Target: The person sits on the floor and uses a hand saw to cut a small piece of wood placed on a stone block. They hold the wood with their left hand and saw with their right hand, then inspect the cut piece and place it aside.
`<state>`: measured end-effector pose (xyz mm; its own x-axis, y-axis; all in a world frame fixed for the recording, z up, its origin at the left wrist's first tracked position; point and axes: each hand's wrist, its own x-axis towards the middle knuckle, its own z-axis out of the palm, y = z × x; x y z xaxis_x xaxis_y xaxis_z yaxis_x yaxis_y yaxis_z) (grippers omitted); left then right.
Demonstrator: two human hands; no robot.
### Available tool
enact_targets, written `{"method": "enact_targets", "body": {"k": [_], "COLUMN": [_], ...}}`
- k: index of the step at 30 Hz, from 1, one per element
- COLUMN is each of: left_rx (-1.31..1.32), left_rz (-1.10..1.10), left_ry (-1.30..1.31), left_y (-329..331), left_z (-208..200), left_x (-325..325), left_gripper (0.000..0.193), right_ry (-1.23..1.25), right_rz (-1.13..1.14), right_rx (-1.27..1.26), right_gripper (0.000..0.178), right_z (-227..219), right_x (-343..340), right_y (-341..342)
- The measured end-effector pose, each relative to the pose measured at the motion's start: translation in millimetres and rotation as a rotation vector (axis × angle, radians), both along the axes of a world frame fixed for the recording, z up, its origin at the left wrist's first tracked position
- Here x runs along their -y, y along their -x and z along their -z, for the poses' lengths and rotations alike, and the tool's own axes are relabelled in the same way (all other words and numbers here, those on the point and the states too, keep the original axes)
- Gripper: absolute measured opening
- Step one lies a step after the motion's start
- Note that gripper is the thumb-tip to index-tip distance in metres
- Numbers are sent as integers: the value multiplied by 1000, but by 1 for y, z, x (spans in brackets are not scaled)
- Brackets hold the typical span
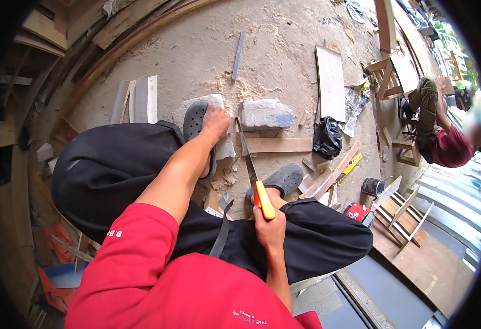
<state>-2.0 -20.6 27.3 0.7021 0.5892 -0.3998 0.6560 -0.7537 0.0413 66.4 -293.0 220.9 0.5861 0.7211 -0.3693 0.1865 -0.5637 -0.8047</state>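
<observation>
My right hand (269,226) is wrapped around the orange-and-yellow handle of a handsaw (247,151). The saw's long blade points away from me, its tip between two pale concrete blocks. My left hand (216,122) is down by the toe of my left grey clog (195,118), over the left block, fingers bent; what lies under them is hidden. Close to the blade, a narrow wooden board (279,145) stretches to the right on the floor. The right-hand block (266,113), with a blue patch, sits just beyond that board.
A black plastic bag (328,137), a wide plank (331,82) and a yellow level (349,168) lie to the right. Paint cans (373,187) stand near my right knee. Another person (451,145) sits at the far right by wooden stools. Board offcuts (136,101) lie on the left.
</observation>
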Motion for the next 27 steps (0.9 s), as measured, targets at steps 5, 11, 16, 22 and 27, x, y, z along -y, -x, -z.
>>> {"method": "enact_targets", "body": {"k": [5, 11, 16, 22, 27], "left_rx": [48, 36, 53, 5, 49], "left_rz": [24, 63, 95, 52, 64], "left_ry": [-72, 31, 4, 104, 35], "left_y": [1, 0, -3, -7, -1], "left_z": [21, 18, 15, 9, 13], "left_x": [2, -9, -6, -12, -6], "left_gripper": [32, 20, 18, 18, 18], "right_ry": [57, 60, 165, 154, 177], "right_rz": [16, -11, 4, 32, 20], "right_rx": [-13, 20, 10, -23, 2], "right_gripper": [21, 20, 19, 24, 23], "right_z": [10, -3, -32, 0, -22], "right_x": [-5, -13, 7, -9, -17], "right_y": [-2, 3, 6, -1, 11]}}
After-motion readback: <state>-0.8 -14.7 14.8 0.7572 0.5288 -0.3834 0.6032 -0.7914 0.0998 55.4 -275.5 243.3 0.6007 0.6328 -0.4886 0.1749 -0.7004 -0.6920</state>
